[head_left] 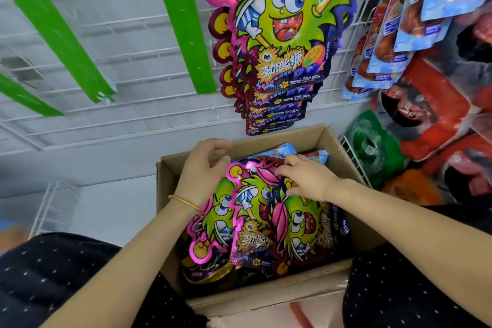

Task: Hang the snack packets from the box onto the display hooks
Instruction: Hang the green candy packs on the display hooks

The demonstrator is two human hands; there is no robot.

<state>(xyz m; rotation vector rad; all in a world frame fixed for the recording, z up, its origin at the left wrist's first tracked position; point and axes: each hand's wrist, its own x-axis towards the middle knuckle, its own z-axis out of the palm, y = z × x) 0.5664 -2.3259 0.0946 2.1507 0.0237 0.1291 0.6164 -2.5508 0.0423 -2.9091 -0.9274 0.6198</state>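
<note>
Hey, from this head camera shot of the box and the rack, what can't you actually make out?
Head view only:
- Hook behind the hanging packets: covered by the front packet.
- Packet count in the box: top packets, left hand and right hand cover the rest.
- Whether either hand grips or only touches: fingertips blend into the packets.
- Red packets at right: blurred, print unreadable.
</note>
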